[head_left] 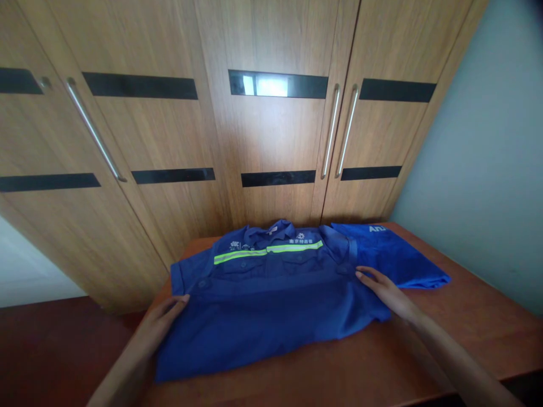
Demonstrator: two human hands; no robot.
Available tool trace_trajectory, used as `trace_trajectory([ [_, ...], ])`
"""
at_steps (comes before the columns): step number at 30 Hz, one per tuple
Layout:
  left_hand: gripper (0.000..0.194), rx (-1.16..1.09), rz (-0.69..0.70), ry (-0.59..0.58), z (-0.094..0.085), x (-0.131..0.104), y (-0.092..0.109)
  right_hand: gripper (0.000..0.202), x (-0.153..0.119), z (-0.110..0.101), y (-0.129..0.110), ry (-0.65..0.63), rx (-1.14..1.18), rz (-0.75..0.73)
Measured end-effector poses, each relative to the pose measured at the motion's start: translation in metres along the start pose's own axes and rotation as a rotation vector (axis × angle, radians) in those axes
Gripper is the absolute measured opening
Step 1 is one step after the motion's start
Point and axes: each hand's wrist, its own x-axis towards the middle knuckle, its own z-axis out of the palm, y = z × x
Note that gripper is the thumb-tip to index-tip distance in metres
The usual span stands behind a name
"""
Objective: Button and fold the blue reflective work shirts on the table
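Observation:
A blue work shirt with a yellow-green reflective stripe across the chest lies spread flat, front up, on a reddish-brown table. My left hand rests flat on the shirt's left edge, just below the short sleeve, fingers together. At the shirt's right side my right hand lies palm down, fingers stretched toward the sleeve seam. Neither hand grips the cloth. The right sleeve spreads out to the right, white lettering at its top.
Tall wooden wardrobe doors with black strips and long metal handles stand right behind the table. A pale wall closes the right side. Dark red floor shows at the lower left.

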Motion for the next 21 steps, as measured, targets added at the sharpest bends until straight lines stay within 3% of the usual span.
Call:
trace_trajectory([
  [4, 0.052, -0.231, -0.193, -0.115, -0.005, -0.031, -0.004, 0.047, -0.031, -0.017, 0.019, -0.053, 0.138, 0.070],
  [7, 0.050, -0.173, -0.151, -0.189, -0.009, -0.043, -0.006, 0.048, -0.052, -0.022, 0.018, -0.012, 0.031, 0.063],
  [9, 0.047, -0.068, -0.090, -0.220, -0.011, -0.045, -0.008, 0.049, -0.060, -0.020, 0.013, -0.076, -0.056, 0.010],
  [12, 0.046, -0.002, 0.020, -0.128, -0.012, -0.042, -0.009, 0.049, -0.059, -0.013, 0.010, -0.150, -0.040, -0.106],
  [18, 0.064, -0.116, 0.114, 0.044, -0.020, -0.029, -0.007, 0.044, -0.042, -0.003, 0.006, 0.030, 0.022, -0.258],
  [21, 0.060, -0.060, 0.132, 0.132, -0.031, -0.027, -0.018, 0.038, -0.049, -0.003, 0.001, 0.056, -0.045, -0.314],
])
